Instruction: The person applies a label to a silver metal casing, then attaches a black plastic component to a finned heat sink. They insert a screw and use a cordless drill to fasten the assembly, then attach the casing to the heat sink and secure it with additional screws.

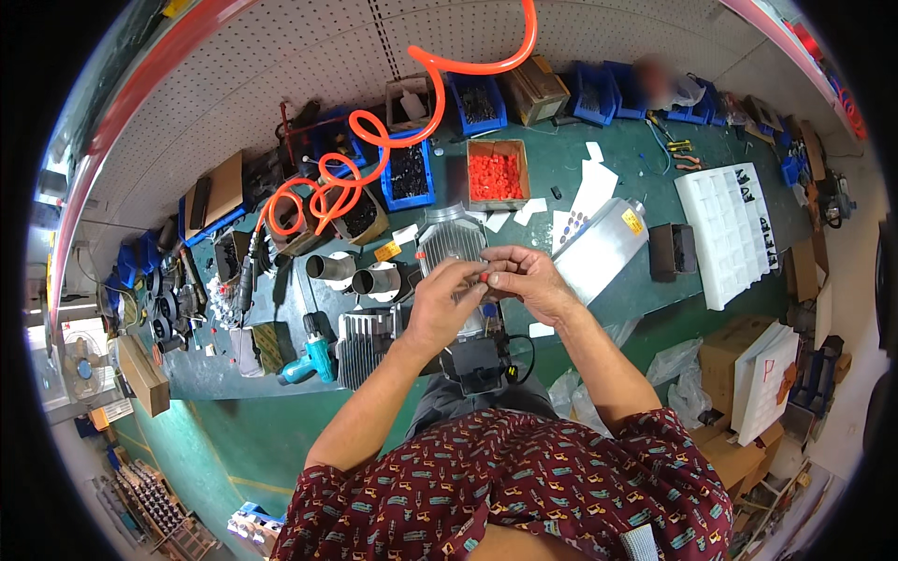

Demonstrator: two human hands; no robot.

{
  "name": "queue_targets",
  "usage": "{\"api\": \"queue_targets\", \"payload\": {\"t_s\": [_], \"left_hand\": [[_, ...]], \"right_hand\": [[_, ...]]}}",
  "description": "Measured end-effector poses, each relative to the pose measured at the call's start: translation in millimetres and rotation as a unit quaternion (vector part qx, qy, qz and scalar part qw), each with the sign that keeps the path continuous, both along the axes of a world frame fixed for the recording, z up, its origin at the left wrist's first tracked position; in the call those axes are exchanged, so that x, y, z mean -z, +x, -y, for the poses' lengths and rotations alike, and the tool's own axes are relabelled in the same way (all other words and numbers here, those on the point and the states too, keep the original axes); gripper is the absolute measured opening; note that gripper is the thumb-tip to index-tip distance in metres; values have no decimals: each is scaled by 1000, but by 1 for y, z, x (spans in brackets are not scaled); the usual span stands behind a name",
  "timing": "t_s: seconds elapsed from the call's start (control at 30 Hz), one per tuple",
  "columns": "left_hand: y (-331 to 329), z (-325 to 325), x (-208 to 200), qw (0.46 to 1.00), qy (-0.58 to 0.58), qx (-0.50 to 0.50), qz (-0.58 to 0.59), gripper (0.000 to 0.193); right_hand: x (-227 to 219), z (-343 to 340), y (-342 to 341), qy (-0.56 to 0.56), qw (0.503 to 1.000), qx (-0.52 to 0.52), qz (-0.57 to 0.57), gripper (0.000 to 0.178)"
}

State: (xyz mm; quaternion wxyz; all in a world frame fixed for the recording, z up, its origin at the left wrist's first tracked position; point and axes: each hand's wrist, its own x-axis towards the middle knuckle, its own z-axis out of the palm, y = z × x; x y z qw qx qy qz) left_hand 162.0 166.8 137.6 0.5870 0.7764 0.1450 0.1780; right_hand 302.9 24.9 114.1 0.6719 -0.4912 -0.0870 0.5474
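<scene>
Both my hands meet over the near edge of the bench, in front of a finned grey metal housing (453, 240). A small red piece (484, 277) shows between the thumb and fingers of my right hand (535, 283). The fingers of my left hand (443, 305) are bent and pressed together at the same spot; what they grip, if anything, is hidden. Below them sits a black part (472, 363) at the bench edge. Beyond the housing stands a cardboard box of red pieces (498, 194).
To the left lie a teal power drill (313, 355), another finned housing (360, 351) and two metal cylinders (377, 280). An orange coiled air hose (374, 131) hangs over the bench. On the right are a silver metal box (603, 248) and a white foam tray (722, 234). Blue bins (408, 175) line the back.
</scene>
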Motion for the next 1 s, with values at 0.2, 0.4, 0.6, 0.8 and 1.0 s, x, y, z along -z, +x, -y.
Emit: {"api": "queue_targets", "payload": {"t_s": [0.2, 0.4, 0.6, 0.8, 1.0], "left_hand": [[-7, 0, 16, 998, 64, 18, -8, 22], [-6, 0, 31, 998, 50, 29, -1, 19], [4, -12, 23, 969, 202, 123, -68, 16], [28, -30, 17, 911, 317, 208, -164, 20], [76, -51, 21, 879, 335, 192, -280, 22]], "right_hand": [[3, 5, -4, 3, 1000, -1, -25, 47], [18, 8, -10, 2, 997, 30, -66, 37], [25, 10, 0, -32, 999, 10, -15, 20], [19, -1, 12, -73, 991, -17, 110, 19], [47, -30, 37, -85, 986, 29, 137, 13]]}}
